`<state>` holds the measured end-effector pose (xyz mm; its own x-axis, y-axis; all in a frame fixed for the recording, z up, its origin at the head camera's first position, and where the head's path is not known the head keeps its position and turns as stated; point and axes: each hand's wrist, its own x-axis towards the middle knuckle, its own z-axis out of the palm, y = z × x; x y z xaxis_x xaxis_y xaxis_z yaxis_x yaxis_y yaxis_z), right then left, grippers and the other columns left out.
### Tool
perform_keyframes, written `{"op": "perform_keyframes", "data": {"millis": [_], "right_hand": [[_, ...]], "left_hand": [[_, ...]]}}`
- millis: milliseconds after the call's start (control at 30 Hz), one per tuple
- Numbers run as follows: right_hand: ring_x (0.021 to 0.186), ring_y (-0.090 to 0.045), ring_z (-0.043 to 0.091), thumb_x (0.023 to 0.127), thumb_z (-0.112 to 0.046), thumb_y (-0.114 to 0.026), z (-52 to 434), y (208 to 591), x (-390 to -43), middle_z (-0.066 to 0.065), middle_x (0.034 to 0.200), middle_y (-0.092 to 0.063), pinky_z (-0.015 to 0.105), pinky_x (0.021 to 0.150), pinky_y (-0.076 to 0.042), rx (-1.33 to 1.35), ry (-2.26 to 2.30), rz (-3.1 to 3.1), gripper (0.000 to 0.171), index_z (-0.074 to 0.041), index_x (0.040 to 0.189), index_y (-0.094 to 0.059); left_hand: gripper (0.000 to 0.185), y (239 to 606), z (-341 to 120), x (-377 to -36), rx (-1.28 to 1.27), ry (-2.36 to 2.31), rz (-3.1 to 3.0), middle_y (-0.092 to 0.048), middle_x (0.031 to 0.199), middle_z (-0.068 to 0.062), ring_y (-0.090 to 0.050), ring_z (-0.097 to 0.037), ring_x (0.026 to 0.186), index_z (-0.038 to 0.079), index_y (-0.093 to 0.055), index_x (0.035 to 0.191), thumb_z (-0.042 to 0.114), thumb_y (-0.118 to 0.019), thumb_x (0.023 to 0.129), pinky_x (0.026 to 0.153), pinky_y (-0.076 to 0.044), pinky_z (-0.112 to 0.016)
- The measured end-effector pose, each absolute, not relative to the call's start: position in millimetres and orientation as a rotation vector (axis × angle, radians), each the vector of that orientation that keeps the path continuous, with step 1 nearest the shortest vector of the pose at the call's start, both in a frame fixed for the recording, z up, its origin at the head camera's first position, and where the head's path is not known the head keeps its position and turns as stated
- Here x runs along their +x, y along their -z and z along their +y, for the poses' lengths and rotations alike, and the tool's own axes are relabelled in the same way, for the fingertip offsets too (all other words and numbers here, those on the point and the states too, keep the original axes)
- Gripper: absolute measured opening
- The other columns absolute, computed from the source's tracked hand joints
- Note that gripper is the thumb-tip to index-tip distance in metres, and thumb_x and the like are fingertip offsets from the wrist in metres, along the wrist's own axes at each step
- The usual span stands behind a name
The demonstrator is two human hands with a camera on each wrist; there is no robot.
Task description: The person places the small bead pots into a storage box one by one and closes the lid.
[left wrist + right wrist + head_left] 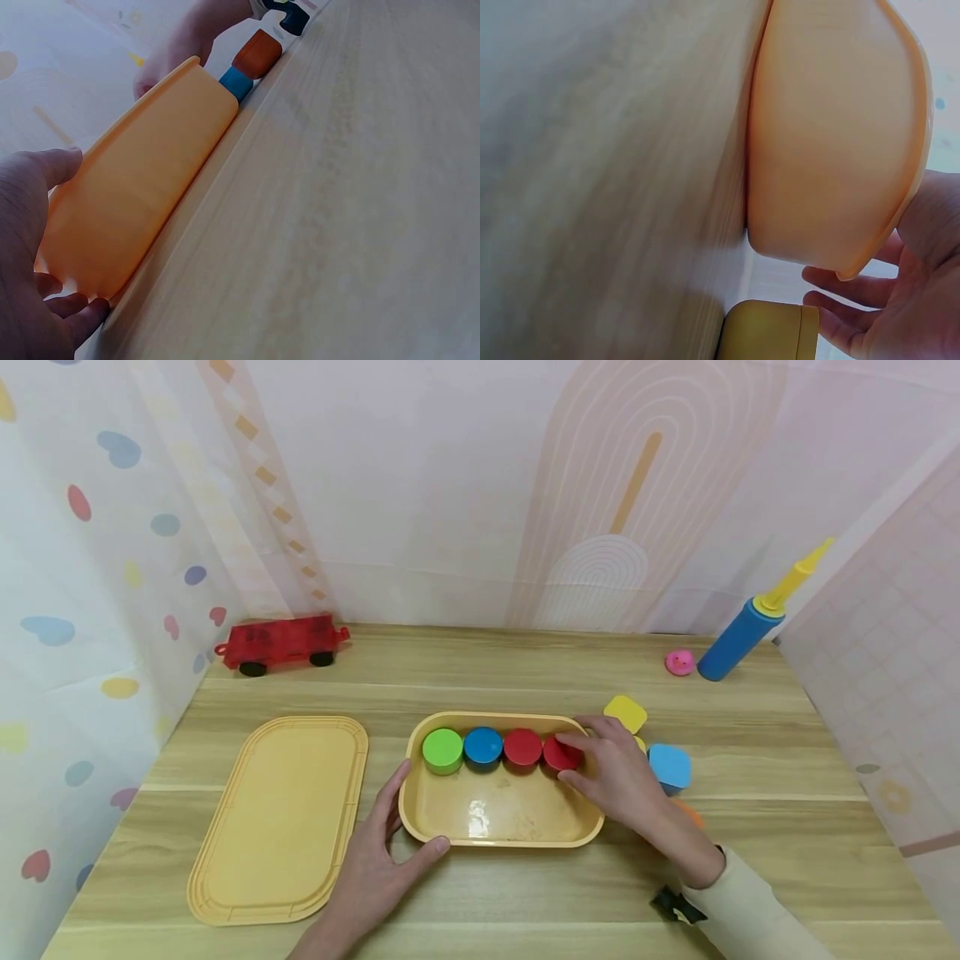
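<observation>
No readable text or labels.

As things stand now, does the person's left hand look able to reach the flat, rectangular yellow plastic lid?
Probably yes: the lid lies beside the left hand, and nothing appears to stand between them. It would likely have to release the deep yellow plastic box first.

This looks like a play corner, given the patterned drapes (420,485), toy wagon (281,644) and pink duck (680,662).

Wood-grain table (540,906) bears yellow tub (517,814), lid (277,818), red wagon (281,643), duck (680,662)
</observation>
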<state>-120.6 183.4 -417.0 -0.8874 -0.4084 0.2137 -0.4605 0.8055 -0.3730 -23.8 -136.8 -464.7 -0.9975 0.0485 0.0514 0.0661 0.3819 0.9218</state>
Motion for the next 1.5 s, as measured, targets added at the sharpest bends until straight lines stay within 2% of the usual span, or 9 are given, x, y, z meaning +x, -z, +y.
{"op": "perform_keyframes", "data": {"millis": [433,567,867,933,1033,1100,1167,1267,1500], "right_hand": [[0.127,-0.054,0.035,0.074,-0.024,-0.093,185.2,414.9,-116.2,0.016,0.136,-0.062,0.055,0.101,-0.052,0.628,-0.722,-2.839,0.052,-0.008,0.121,-0.076],[0.127,-0.055,0.035,0.075,-0.023,-0.093,190.3,413.2,-111.4,0.015,0.136,-0.062,0.054,0.098,-0.055,0.601,-0.803,-2.798,0.052,-0.007,0.121,-0.075],[0.124,-0.058,0.03,0.078,-0.019,-0.09,207.8,403.2,-97.3,0.009,0.132,-0.065,0.052,0.1,-0.054,0.491,-0.93,-2.747,0.049,-0.007,0.123,-0.074],[0.121,-0.061,0.028,0.077,-0.017,-0.091,212.7,402.4,-93.9,0.007,0.129,-0.067,0.049,0.099,-0.056,0.488,-0.945,-2.699,0.05,-0.009,0.123,-0.074],[0.117,-0.064,0.026,0.075,-0.016,-0.092,221.4,402.5,-88.3,0.005,0.124,-0.069,0.029,0.098,-0.055,0.465,-0.931,-2.634,0.05,-0.011,0.122,-0.075],[0.115,-0.065,0.026,0.074,-0.014,-0.093,228.3,403.1,-84.5,0.005,0.122,-0.07,0.015,0.097,-0.049,0.435,-0.93,-2.611,0.05,-0.013,0.121,-0.075],[0.114,-0.065,0.026,0.074,-0.013,-0.093,235.6,403.8,-79.9,0.006,0.121,-0.07,0.005,0.095,-0.041,0.394,-0.939,-2.604,0.05,-0.013,0.12,-0.075],[0.113,-0.064,0.022,0.074,-0.011,-0.092,246.0,404.1,-72.6,0.005,0.121,-0.071,0.003,0.095,-0.038,0.332,-0.978,-2.595,0.05,-0.015,0.121,-0.075],[0.111,-0.055,-0.009,0.073,-0.007,-0.092,264.8,403.7,-54.5,0.001,0.119,-0.071,0.002,0.097,-0.038,0.252,-1.053,-2.572,0.055,-0.022,0.123,-0.075]], "left_hand": [[0.1,464.4,-137.2,-24.4,-0.121,1.74,-2.592,-0.034,0.164,0.001,-0.041,-0.018,0.146,0.034,-0.024,0.162,0.034,-0.086,0.083,0.112,-0.032,-0.007],[0.1,464.3,-137.4,-24.1,-0.114,1.738,-2.597,-0.033,0.164,0.001,-0.041,-0.017,0.146,0.035,-0.024,0.162,0.035,-0.086,0.084,0.112,-0.031,-0.007],[0.1,464.5,-138.6,-23.1,-0.104,1.724,-2.606,-0.032,0.165,0.0,-0.04,-0.017,0.146,0.035,-0.023,0.162,0.036,-0.086,0.084,0.112,-0.03,-0.006],[0.1,464.5,-138.5,-23.0,-0.102,1.723,-2.606,-0.032,0.165,0.0,-0.04,-0.017,0.146,0.035,-0.023,0.162,0.036,-0.086,0.084,0.112,-0.031,-0.006],[0.1,464.4,-137.8,-23.0,-0.104,1.724,-2.603,-0.032,0.165,0.0,-0.04,-0.017,0.146,0.035,-0.023,0.162,0.035,-0.086,0.084,0.112,-0.031,-0.007],[0.1,464.6,-137.3,-23.1,-0.105,1.722,-2.604,-0.033,0.164,0.0,-0.041,-0.018,0.146,0.035,-0.023,0.162,0.035,-0.086,0.083,0.112,-0.031,-0.007],[0.101,465.1,-136.8,-23.3,-0.109,1.716,-2.606,-0.033,0.164,-0.001,-0.042,-0.019,0.145,0.035,-0.023,0.162,0.035,-0.086,0.083,0.112,-0.031,-0.007],[0.101,465.8,-136.3,-23.6,-0.11,1.7,-2.614,-0.034,0.164,-0.001,-0.043,-0.019,0.145,0.036,-0.022,0.162,0.037,-0.086,0.083,0.112,-0.031,-0.008],[0.101,465.6,-136.4,-23.1,-0.1,1.702,-2.611,-0.036,0.163,-0.003,-0.044,-0.018,0.144,0.036,-0.023,0.161,0.036,-0.086,0.083,0.111,-0.031,-0.007]]}}
